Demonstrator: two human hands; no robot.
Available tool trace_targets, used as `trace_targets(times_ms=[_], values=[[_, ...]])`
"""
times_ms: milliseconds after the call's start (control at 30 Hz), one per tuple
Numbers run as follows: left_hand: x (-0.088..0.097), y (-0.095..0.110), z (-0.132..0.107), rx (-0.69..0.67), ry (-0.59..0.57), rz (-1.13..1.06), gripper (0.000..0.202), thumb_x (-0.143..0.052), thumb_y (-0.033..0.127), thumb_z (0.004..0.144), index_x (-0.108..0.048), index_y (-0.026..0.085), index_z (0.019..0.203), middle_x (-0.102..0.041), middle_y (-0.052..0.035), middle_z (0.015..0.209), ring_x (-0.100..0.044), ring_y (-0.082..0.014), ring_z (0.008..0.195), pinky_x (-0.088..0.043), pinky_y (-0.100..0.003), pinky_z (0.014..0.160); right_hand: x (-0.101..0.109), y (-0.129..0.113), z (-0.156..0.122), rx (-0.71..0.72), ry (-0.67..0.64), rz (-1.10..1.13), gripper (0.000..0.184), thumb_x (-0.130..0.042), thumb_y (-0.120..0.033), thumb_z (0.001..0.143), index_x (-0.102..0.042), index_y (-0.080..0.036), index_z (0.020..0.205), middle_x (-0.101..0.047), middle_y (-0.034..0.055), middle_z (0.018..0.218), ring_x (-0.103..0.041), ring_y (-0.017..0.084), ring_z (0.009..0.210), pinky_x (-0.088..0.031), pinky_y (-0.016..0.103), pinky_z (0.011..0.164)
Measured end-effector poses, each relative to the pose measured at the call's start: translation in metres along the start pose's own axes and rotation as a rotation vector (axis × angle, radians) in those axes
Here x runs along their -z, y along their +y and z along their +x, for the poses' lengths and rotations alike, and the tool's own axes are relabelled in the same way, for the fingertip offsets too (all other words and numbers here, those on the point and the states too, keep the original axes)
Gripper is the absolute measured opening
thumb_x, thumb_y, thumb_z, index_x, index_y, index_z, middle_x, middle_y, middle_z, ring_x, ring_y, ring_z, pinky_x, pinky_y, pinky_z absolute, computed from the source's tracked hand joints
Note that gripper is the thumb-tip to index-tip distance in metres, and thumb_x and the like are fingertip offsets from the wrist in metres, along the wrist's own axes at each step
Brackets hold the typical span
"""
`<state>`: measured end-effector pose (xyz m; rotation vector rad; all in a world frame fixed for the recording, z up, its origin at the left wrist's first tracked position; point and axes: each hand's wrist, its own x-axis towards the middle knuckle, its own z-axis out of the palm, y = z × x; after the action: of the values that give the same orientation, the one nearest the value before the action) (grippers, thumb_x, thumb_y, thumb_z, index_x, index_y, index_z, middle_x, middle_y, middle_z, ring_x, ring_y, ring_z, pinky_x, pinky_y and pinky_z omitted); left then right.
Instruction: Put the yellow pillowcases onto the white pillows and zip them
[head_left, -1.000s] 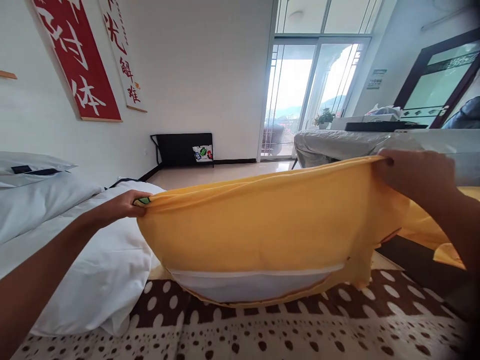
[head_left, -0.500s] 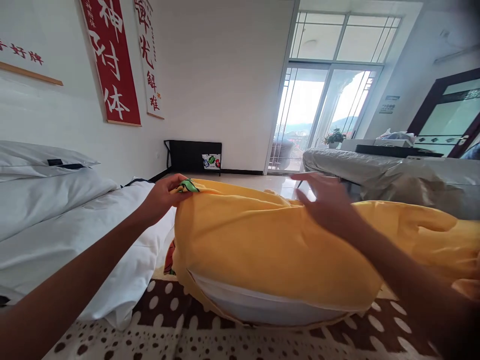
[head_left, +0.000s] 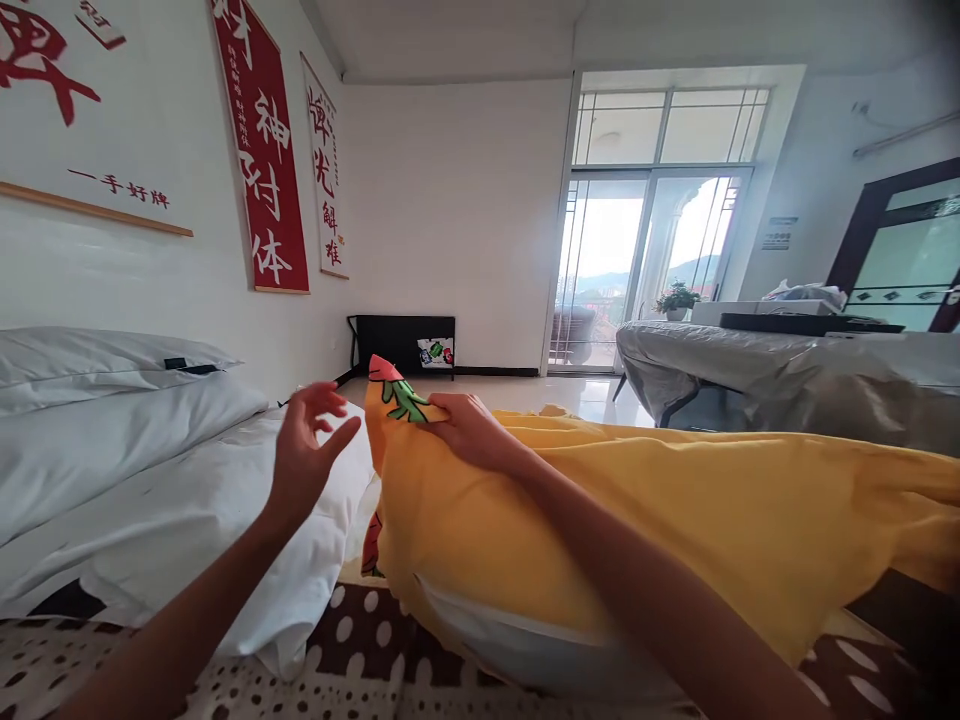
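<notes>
A yellow fabric cover (head_left: 465, 510) with red and green printed patches lies across the bed in front of me. Through its open lower edge shows a white pillow (head_left: 517, 635). My right hand (head_left: 472, 430) pinches the cover's upper edge near the left corner, beside the green print. Just left of that corner, my left hand (head_left: 304, 450) is raised with fingers curved and apart, holding nothing. Rightward, the yellow cloth stretches out of the picture; its far end is cut off.
White pillows (head_left: 172, 490) are heaped at the left against the wall. Beneath everything lies a brown and cream spotted blanket (head_left: 360, 625). A plastic-covered table (head_left: 675, 365) stands at the right back, and a black folded panel (head_left: 397, 345) leans by the far wall.
My left hand has let go of the cover's corner and drawn slightly back. My right hand has moved left and taken hold of the edge there. The camera has tilted upward.
</notes>
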<state>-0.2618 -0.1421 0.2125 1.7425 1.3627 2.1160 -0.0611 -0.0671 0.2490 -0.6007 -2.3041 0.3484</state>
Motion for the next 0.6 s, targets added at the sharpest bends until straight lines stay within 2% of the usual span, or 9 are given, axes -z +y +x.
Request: trace_targets(times_ms=[33,133,200,300,433,533,600], values=[[0.001,-0.010,-0.006,0.060,-0.087,-0.077,0.039,-0.066,0.036,0.076,-0.057,0.025,0.112,-0.062,-0.0033,0.107,-0.056,-0.0193,0.100,-0.042,-0.029,0.086,0.000,-0.002,-0.001,0.010,-0.008,0.008,0.022,-0.052,-0.030,0.080,-0.047,-0.017,0.063,-0.041,-0.0058,0.059,-0.029,0.009,0.059,-0.023,0.021,0.056],[-0.004,-0.032,-0.015,0.260,-0.487,-0.232,0.026,-0.059,0.037,0.081,-0.065,0.021,0.101,-0.066,-0.0060,0.104,-0.058,-0.0241,0.101,-0.044,-0.035,0.089,-0.002,-0.006,-0.001,0.071,-0.042,-0.003,0.011,-0.049,-0.020,0.076,-0.055,-0.017,0.067,-0.043,-0.0052,0.061,-0.032,0.009,0.061,-0.025,0.020,0.059],[-0.011,-0.037,-0.014,0.277,-0.592,-0.251,0.024,-0.064,0.033,0.077,-0.067,0.021,0.098,-0.068,-0.0060,0.102,-0.059,-0.0266,0.101,-0.046,-0.036,0.089,-0.004,-0.006,-0.001,0.113,-0.040,-0.032,0.011,-0.048,-0.015,0.073,-0.058,-0.017,0.069,-0.047,-0.0046,0.063,-0.035,0.010,0.063,-0.026,0.020,0.060],[-0.022,-0.030,-0.008,0.171,-0.566,-0.225,0.033,-0.070,0.027,0.072,-0.066,0.024,0.104,-0.067,-0.0047,0.109,-0.057,-0.0270,0.108,-0.045,-0.034,0.093,-0.006,-0.005,-0.003,0.148,0.001,-0.068,0.015,-0.047,-0.011,0.071,-0.060,-0.018,0.071,-0.053,-0.0028,0.068,-0.041,0.011,0.066,-0.029,0.021,0.062],[-0.035,-0.010,-0.005,0.067,-0.526,-0.191,0.036,-0.067,0.024,0.072,-0.064,0.024,0.108,-0.065,-0.0055,0.113,-0.056,-0.0257,0.110,-0.044,-0.033,0.095,-0.005,-0.006,-0.006,0.146,0.104,-0.097,0.017,-0.045,-0.010,0.072,-0.060,-0.018,0.074,-0.057,-0.0002,0.074,-0.046,0.012,0.070,-0.032,0.021,0.065],[-0.040,-0.002,-0.003,0.111,-0.499,-0.205,0.037,-0.064,0.018,0.068,-0.063,0.021,0.105,-0.066,-0.0056,0.107,-0.059,-0.0254,0.103,-0.046,-0.034,0.089,-0.002,-0.010,-0.008,0.126,0.104,-0.128,0.015,-0.046,-0.012,0.075,-0.060,-0.018,0.072,-0.057,-0.0005,0.073,-0.046,0.012,0.069,-0.033,0.022,0.066],[-0.040,-0.001,-0.002,0.226,-0.478,-0.294,0.040,-0.060,0.014,0.063,-0.064,0.019,0.102,-0.068,-0.0049,0.101,-0.061,-0.0251,0.096,-0.049,-0.034,0.082,0.000,-0.011,-0.009,0.052,0.100,-0.136,0.011,-0.051,-0.021,0.079,-0.062,-0.019,0.077,-0.059,-0.0011,0.073,-0.046,0.012,0.068,-0.034,0.023,0.067]])
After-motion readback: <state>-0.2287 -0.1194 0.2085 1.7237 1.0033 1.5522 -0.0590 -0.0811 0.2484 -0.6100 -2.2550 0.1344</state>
